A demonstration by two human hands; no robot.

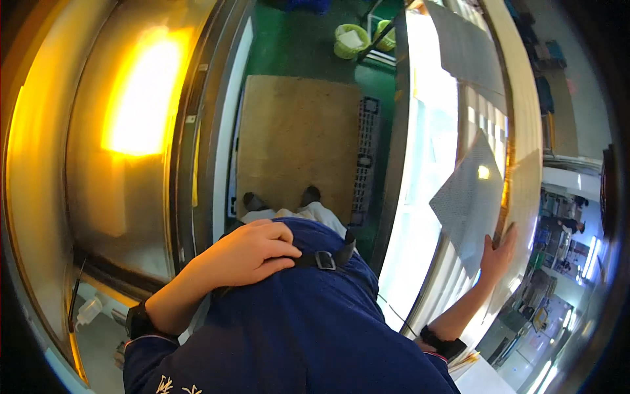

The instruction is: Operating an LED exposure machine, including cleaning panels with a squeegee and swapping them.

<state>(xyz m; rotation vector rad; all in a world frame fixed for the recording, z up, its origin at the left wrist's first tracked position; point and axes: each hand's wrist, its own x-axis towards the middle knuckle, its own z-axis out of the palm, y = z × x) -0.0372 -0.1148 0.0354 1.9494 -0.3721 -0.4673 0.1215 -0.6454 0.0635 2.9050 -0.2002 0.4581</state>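
— What's underfoot?

— A brown mat point(295, 141) lying on a green floor point(298, 39), with a black perforated strip point(366, 154) just beside its right edge. Two dark shoes point(282, 197) stand at the mat's near end.

— And farther off?

— Two yellow-green baskets point(351, 39) sit on the floor beyond the mat (the second is partly hidden behind a dark bar).

— To the left?

— A curved metal surface point(85, 197) with a strong yellow glare point(141, 92) on it. Low down by it stands a small white bottle point(88, 310).

— Anything on the right?

— A bright, distant work area point(558, 262), too small to make out.
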